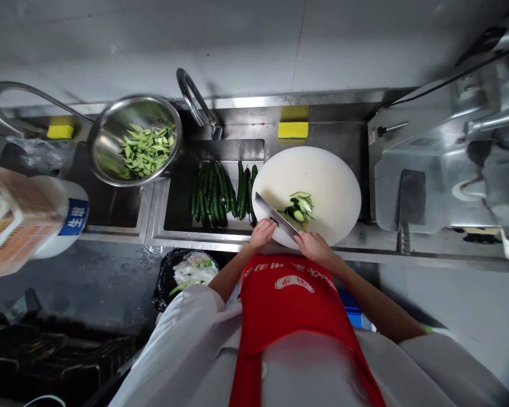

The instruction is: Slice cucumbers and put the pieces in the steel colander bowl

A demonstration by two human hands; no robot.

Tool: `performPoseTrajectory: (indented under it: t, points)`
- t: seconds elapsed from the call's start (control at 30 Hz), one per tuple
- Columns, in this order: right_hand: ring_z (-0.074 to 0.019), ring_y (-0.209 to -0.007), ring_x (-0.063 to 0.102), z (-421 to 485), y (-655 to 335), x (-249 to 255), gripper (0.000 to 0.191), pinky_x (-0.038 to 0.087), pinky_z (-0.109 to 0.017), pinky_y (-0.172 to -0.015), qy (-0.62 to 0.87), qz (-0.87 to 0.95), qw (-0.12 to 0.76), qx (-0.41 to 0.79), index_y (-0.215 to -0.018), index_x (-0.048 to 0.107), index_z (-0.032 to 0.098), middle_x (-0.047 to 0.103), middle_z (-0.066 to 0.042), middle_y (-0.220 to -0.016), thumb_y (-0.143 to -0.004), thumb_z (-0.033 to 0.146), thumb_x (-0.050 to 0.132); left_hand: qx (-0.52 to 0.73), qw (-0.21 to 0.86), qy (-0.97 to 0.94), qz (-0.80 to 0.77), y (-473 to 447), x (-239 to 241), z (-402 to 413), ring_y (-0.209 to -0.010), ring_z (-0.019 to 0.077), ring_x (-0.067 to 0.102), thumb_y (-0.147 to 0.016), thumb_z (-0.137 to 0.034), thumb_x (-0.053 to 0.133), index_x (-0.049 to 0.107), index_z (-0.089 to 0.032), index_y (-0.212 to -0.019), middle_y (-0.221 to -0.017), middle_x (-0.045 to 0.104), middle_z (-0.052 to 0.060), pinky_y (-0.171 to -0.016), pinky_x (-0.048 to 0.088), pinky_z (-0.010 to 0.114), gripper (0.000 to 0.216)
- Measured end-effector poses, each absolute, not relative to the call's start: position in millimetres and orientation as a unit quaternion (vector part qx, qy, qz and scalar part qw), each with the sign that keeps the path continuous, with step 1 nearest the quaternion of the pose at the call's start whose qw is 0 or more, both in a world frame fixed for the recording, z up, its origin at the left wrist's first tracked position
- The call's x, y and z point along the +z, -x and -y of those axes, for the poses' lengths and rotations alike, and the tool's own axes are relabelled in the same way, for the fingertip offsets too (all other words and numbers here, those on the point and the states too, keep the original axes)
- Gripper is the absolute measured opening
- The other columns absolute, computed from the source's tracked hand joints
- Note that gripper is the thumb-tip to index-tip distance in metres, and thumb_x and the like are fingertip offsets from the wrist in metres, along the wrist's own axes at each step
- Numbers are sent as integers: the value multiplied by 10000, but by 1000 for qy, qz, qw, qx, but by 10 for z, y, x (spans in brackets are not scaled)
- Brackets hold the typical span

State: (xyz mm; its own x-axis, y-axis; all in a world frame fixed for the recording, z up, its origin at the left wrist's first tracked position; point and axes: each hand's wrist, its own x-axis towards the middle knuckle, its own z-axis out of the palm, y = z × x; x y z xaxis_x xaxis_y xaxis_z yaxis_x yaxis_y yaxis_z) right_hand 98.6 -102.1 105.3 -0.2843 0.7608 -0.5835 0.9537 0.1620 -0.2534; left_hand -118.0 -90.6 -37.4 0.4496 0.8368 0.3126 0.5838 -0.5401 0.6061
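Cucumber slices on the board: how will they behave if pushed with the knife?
Cucumber slices: probably slide more than roll, being thin, flat pieces on a smooth-looking board. Likely to spread apart, since they lie loose and overlapping. Each should be light for the knife, given how small they look beside its blade.

The single view looks from the wearer's head, forward and steeply down, with the apron [294, 316] below and the wall [254, 45] across the top. It sits fairly near, above the white cutting board [322, 169], and spreads wide to either side. The dark lower-left corner probably lies farther off.
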Motion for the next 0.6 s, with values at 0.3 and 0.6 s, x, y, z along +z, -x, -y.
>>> performPoseTrajectory:
  t: [0.3, 0.6]
  points:
    - [-208, -798, 638, 1268, -1684, 1423, 208, 284, -273, -614, -601, -787, 92, -103, -1019, 559, 169, 694, -88, -909, -948, 327, 444, 462, 98, -721, -507, 974, 956, 687, -1096, 201, 608, -987, -288, 447, 594, -193, -1187, -1113, 660, 100, -965, 499, 406, 265]
    - [-236, -847, 600, 1207, -1953, 1358, 236, 300, -288, -649, -577, -800, 154, -63, -1078, 588, 167, 654, -123, -912, -919, 323, 511, 114, 136, -939, -296, 355, 750, 560, -1489, 267, 166, -922, -621, 423, 189, -110, -1536, -1585, 195, 150, -1233, 84, 467, 832]
